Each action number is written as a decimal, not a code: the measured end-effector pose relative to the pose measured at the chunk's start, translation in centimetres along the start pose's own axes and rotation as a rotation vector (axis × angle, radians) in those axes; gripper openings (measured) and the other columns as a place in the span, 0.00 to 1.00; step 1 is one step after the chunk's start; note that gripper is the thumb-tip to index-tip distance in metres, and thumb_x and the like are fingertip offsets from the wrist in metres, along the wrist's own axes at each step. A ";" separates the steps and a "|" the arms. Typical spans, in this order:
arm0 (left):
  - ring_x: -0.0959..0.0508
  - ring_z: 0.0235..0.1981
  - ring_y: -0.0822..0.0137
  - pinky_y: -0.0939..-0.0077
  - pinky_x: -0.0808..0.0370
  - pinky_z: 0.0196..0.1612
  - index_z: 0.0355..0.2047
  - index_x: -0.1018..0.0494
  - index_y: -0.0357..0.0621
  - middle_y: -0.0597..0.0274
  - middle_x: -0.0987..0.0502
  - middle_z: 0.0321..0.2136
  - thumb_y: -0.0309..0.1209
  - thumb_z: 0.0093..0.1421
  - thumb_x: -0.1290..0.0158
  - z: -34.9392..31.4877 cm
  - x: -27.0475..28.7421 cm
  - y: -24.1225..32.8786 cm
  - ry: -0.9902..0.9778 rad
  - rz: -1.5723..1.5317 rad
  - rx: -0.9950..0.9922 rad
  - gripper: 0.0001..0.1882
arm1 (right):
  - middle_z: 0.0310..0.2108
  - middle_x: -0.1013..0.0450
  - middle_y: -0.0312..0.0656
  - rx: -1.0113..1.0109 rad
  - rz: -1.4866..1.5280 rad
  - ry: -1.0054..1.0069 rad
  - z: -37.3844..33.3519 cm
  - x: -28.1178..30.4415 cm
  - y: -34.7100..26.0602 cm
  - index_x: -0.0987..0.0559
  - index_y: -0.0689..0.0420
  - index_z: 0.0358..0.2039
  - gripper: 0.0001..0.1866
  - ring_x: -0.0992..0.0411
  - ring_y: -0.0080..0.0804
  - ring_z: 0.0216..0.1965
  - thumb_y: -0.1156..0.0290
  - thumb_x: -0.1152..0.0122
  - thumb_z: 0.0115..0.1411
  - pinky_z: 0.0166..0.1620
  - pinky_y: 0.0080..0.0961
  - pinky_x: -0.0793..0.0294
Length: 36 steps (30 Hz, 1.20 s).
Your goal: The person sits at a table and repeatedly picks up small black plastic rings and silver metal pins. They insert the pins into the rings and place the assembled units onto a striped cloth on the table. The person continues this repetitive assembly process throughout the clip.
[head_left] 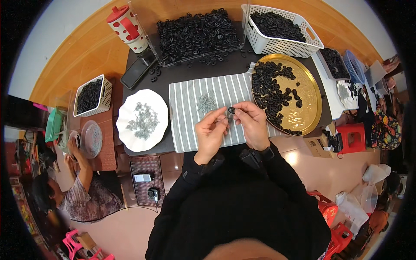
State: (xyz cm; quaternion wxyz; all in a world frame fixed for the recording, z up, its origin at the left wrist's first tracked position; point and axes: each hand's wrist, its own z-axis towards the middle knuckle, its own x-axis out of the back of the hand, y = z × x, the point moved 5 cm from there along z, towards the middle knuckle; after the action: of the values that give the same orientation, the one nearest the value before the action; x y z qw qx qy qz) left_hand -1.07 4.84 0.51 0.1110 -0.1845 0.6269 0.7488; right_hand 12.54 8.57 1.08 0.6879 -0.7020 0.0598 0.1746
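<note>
Above a grey-and-white striped cloth [184,106], my two hands meet with fingertips close together. Thumb and forefinger of my right hand [255,126] pinch a small black oval plastic piece [232,110] with an opening in it. My left hand [209,135] is closed in a pinch just beside it; whatever sits between its fingertips is too small to make out. A little pile of small grey pieces [207,102] lies on the cloth beyond my left hand. To the right, a round gold tray [308,106] holds many black plastic pieces [273,82].
At left, a scalloped white plate [124,115] carries more grey pieces. Behind stand a phone [138,69], a dotted tumbler [128,30], a clear bin [197,37] and a white basket [284,45], both full of black pieces. A co-worker [84,186] sits at far left.
</note>
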 end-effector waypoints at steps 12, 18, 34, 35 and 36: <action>0.27 0.26 0.77 0.86 0.30 0.25 0.46 0.24 0.37 0.66 0.30 0.31 0.13 0.58 0.51 0.2 -0.2 0.3 0.025 0.030 0.012 0.17 | 0.26 0.27 0.32 0.005 -0.070 -0.059 0.1 -0.4 -0.2 0.21 0.63 0.38 0.07 0.32 0.14 0.27 0.78 0.45 0.61 0.31 0.13 0.32; 0.27 0.26 0.76 0.85 0.29 0.26 0.46 0.23 0.37 0.66 0.30 0.31 0.13 0.58 0.51 0.1 0.0 0.0 0.036 0.004 0.005 0.17 | 0.27 0.27 0.31 0.036 -0.134 -0.056 0.1 -0.5 -0.3 0.22 0.63 0.37 0.06 0.32 0.13 0.26 0.79 0.45 0.60 0.30 0.13 0.32; 0.27 0.25 0.77 0.84 0.27 0.26 0.45 0.23 0.36 0.66 0.29 0.30 0.14 0.58 0.49 0.1 -0.1 0.2 0.049 0.056 -0.018 0.15 | 0.25 0.28 0.31 0.107 -0.274 -0.034 -0.1 -0.8 -0.6 0.22 0.64 0.36 0.05 0.33 0.14 0.26 0.79 0.46 0.60 0.30 0.14 0.33; 0.27 0.25 0.77 0.84 0.27 0.26 0.45 0.23 0.36 0.66 0.29 0.30 0.14 0.58 0.49 0.1 0.0 0.2 0.048 0.051 -0.017 0.15 | 0.26 0.28 0.31 0.107 -0.274 -0.034 -0.2 -0.8 -0.6 0.23 0.64 0.36 0.05 0.33 0.13 0.26 0.79 0.46 0.60 0.30 0.14 0.33; 0.27 0.25 0.77 0.84 0.28 0.26 0.45 0.23 0.36 0.66 0.29 0.30 0.14 0.58 0.49 0.1 0.0 0.2 0.048 0.055 -0.022 0.15 | 0.26 0.28 0.31 0.107 -0.274 -0.034 -0.2 -0.8 -0.7 0.23 0.64 0.36 0.05 0.33 0.13 0.27 0.80 0.46 0.60 0.31 0.13 0.33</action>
State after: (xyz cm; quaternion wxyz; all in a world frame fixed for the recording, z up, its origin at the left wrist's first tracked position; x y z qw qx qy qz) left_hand -1.13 4.92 0.69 0.0732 -0.1862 0.6258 0.7539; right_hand 12.02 8.24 2.00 0.7425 -0.6629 -0.0394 0.0875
